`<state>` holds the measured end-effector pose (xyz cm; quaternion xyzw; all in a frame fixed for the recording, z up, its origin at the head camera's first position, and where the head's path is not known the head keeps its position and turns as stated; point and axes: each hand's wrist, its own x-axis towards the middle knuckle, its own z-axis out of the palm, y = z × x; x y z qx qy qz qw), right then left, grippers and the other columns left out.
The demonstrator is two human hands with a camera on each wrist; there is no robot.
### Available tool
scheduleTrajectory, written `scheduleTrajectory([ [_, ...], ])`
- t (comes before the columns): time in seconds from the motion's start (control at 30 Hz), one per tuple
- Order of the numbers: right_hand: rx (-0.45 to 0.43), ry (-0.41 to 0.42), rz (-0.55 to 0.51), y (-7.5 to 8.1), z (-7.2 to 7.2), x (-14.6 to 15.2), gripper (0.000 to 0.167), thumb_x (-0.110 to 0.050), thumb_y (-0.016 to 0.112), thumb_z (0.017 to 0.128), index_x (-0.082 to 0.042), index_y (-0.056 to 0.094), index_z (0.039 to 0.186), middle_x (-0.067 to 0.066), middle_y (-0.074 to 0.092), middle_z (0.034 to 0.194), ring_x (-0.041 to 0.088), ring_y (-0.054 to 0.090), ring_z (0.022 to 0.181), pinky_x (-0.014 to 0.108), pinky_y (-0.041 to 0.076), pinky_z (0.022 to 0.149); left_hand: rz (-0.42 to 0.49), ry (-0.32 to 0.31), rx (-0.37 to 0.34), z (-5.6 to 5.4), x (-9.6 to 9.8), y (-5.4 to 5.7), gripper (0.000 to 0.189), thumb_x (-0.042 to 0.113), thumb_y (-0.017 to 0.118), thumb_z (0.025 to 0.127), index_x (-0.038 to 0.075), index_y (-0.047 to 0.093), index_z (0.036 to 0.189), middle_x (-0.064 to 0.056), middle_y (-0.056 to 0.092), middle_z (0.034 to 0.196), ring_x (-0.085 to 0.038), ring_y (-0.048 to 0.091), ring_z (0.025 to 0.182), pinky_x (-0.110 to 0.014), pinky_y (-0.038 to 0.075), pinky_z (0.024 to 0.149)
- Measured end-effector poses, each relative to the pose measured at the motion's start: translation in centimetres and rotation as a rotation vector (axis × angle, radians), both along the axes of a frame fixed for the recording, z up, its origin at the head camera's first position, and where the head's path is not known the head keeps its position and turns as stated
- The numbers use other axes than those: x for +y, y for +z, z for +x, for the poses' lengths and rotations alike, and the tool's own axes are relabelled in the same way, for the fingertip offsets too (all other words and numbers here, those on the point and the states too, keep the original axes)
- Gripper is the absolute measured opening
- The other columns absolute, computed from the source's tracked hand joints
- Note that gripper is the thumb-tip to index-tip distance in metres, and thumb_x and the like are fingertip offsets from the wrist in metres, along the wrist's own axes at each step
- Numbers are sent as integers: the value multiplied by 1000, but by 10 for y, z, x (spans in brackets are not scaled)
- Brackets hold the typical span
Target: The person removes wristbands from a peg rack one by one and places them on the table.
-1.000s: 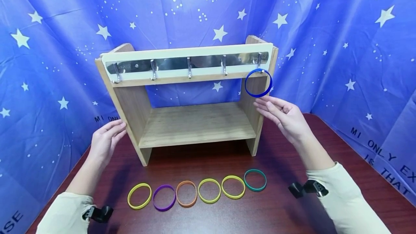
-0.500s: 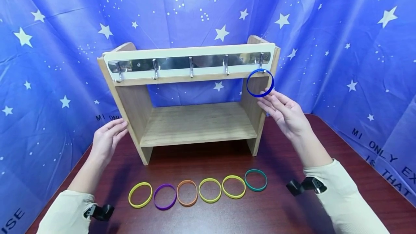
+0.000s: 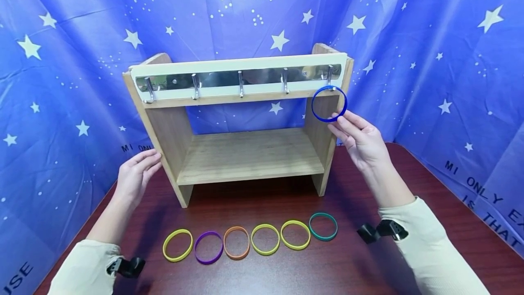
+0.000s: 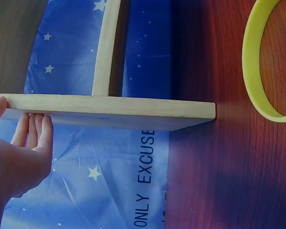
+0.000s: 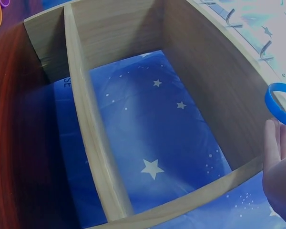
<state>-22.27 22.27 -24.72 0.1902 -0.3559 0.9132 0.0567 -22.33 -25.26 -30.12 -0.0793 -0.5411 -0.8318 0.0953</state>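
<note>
In the head view, a blue silicone wristband hangs at the tip of the rightmost metal hook on a wooden rack. My right hand pinches the band's lower right edge between thumb and fingers. The right wrist view shows the blue band above the fingertips, its right part cut off by the frame. My left hand touches the rack's left side panel. Its nearly straight fingers rest against the outer face in the left wrist view, the thumb near the front edge.
Several wristbands lie in a row before the rack: a yellow one, a purple one, an orange one, two more yellow and a green one. A starry blue curtain surrounds the dark red table.
My right hand has risen slightly from beneath the blue wristband and now pinches its lower right edge. The band has shifted a little to the right. The left hand stays at the panel.
</note>
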Motion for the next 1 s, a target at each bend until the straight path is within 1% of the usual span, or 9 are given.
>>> scheduleTrajectory([
  [0.13,-3,3,-38,3,0,-2,19,12,59,87,1,75,86,15,75,83,21,73,82,31,62,81,1,-3,0,0,0,0,28,-6,52,93,11,72,84,4,71,86,-4,68,84,-16,58,77],
  [0.3,-4,21,-71,6,0,-3,19,11,59,87,1,75,86,16,75,84,22,73,83,31,61,82,0,-4,-6,-1,-1,1,28,-6,52,93,11,72,84,4,71,87,-4,68,84,-16,58,77],
  [0.5,-24,49,-113,11,4,-4,18,10,57,89,3,74,87,17,74,84,23,73,82,31,61,82,2,-4,-12,0,-1,0,27,-5,53,93,11,72,84,4,72,87,-4,68,84,-16,58,78],
  [0.83,-9,126,-156,18,11,-5,18,7,53,92,7,71,93,17,73,86,23,72,86,30,60,87,2,1,-5,-1,-1,-2,28,-6,52,93,11,72,84,4,71,86,-4,68,84,-16,58,77],
  [1.0,-8,121,-131,17,14,-3,18,6,52,93,6,70,96,16,73,87,22,72,87,30,60,87,-5,3,-10,-1,-1,-1,28,-5,52,94,12,72,84,5,71,87,-4,68,85,-16,58,77],
])
